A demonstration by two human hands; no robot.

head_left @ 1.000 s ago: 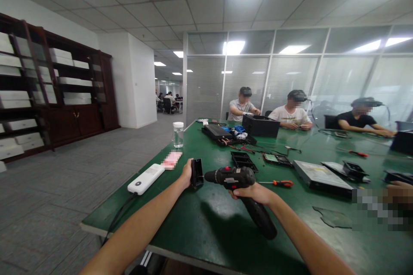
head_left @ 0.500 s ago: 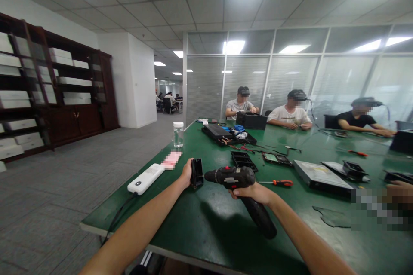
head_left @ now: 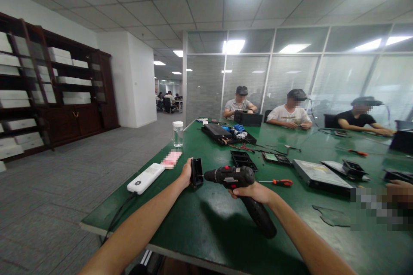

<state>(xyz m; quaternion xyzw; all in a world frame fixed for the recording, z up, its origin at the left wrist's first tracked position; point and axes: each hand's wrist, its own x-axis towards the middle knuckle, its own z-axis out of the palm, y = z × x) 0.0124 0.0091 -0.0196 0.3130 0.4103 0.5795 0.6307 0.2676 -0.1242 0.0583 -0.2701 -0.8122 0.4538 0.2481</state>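
My left hand point(head_left: 186, 173) grips a small black plastic part point(head_left: 196, 172) by its left side, holding it upright over the green table point(head_left: 174, 219). In my right hand point(head_left: 254, 192) is a black cordless drill point(head_left: 230, 176) with red buttons, its handle slanting down to the right. The drill's bit points left and meets the right side of the black part; whether it sits in a screw is too small to tell. Behind the drill lies a black tray-like frame point(head_left: 243, 160). An orange-handled screwdriver point(head_left: 282, 182) rests to the right of the drill.
A white power bank point(head_left: 146, 178) with a cable and a lidded clear jar point(head_left: 177, 134) stand at left. Further back is a black device point(head_left: 217, 131) with wires. At right lie a silver drive point(head_left: 321, 176) and a clear sheet point(head_left: 332, 216). Several people sit across the table.
My hands, the black part and the drill look unmoved. Across the table, the black box by the leftmost person has shifted and turned.
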